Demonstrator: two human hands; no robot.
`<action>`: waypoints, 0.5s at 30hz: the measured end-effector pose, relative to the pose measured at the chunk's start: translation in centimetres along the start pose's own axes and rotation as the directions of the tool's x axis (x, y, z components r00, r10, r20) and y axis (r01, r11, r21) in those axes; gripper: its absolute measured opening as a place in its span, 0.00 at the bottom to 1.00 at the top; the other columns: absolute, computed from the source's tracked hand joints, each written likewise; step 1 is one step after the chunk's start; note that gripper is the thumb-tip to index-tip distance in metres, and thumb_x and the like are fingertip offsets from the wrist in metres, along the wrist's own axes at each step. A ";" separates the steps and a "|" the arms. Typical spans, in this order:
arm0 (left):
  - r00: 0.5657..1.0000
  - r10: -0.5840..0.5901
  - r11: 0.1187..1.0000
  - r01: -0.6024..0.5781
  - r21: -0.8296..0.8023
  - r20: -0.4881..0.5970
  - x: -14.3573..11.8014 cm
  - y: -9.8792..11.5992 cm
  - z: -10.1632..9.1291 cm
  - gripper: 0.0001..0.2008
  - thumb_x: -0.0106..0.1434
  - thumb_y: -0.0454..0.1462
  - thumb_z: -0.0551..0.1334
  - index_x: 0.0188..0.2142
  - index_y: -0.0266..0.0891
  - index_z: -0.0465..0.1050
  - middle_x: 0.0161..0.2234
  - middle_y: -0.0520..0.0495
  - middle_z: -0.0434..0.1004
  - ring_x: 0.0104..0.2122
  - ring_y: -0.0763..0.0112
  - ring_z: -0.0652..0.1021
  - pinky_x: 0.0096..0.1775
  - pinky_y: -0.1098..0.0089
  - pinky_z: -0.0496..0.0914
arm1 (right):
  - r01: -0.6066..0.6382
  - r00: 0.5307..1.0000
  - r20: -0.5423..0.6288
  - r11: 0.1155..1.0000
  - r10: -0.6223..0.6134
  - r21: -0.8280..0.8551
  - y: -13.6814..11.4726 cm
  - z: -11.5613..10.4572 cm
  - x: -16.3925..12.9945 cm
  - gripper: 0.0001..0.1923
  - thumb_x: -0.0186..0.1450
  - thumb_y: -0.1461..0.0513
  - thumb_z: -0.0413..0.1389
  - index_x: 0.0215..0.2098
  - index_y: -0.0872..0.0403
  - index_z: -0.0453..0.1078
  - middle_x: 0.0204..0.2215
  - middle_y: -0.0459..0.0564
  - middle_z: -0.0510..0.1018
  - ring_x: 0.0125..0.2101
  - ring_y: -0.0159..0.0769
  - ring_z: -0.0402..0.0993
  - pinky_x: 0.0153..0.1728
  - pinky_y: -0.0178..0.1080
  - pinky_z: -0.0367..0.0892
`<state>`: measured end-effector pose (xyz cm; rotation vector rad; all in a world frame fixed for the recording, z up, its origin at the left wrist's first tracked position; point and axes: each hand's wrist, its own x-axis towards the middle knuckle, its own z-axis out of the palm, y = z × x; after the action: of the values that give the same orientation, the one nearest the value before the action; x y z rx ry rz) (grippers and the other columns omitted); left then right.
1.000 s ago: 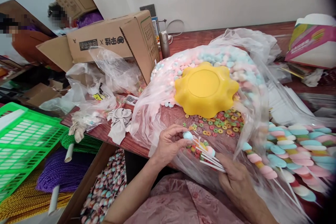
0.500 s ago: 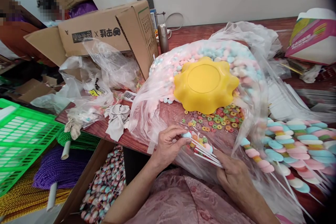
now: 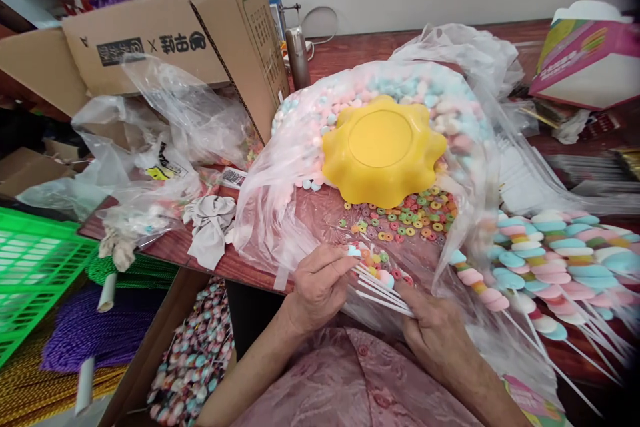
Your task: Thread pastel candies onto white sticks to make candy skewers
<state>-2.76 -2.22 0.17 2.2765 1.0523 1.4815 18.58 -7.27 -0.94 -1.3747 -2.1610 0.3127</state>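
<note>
On the reddish-brown wooden table, the largest thing is a brown cardboard box lying on its side at the far left, with crumpled clear plastic bags heaped in front of it. Beside these spreads a big clear plastic bag of pastel pink, blue and white marshmallow pieces, and an upturned yellow scalloped plastic bowl rests on top of it. To the right lies a row of finished marshmallow skewers on white sticks. Just in front of the bowl sits a scatter of small coloured cereal rings (loose on the plastic). Near the table's front edge, the right hand is closed around a bundle of thin white sticks, a few carrying sweets at their tips. The left hand pinches a small pale blue marshmallow piece between thumb and fingertips at the sticks' far ends.
</note>
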 end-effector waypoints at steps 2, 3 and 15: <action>1.000 0.017 1.000 -0.017 0.017 -0.001 0.1 0.0 -0.2 0.19 0.62 0.25 0.59 0.49 0.42 0.76 0.37 0.44 0.83 0.38 0.66 0.82 0.39 0.65 0.78 | -0.017 1.000 0.015 0.996 0.015 0.085 -0.4 -0.3 0.1 0.20 0.54 0.74 0.43 0.36 0.55 0.72 0.22 0.46 0.78 0.21 0.34 0.75 0.23 0.34 0.66; 1.000 0.018 1.000 -0.018 0.019 -0.002 0.1 0.0 -0.3 0.20 0.62 0.25 0.59 0.50 0.42 0.76 0.37 0.43 0.83 0.37 0.66 0.82 0.39 0.65 0.78 | -0.025 0.999 0.025 0.992 0.022 0.127 -0.5 -0.4 0.1 0.19 0.55 0.74 0.43 0.35 0.54 0.72 0.23 0.46 0.79 0.22 0.34 0.75 0.24 0.34 0.66; 0.995 -0.079 0.995 0.074 -0.069 -0.060 0.2 0.7 0.7 0.21 0.62 0.24 0.61 0.51 0.45 0.75 0.41 0.45 0.82 0.40 0.68 0.81 0.42 0.68 0.77 | -0.134 0.991 0.054 0.880 0.123 0.455 -1.5 0.2 0.7 0.16 0.65 0.68 0.46 0.34 0.54 0.76 0.21 0.44 0.76 0.19 0.31 0.71 0.23 0.31 0.69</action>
<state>-1.83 -2.45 0.41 2.1335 1.0779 1.5422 17.14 -7.26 -0.14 -1.2384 -1.8504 0.8383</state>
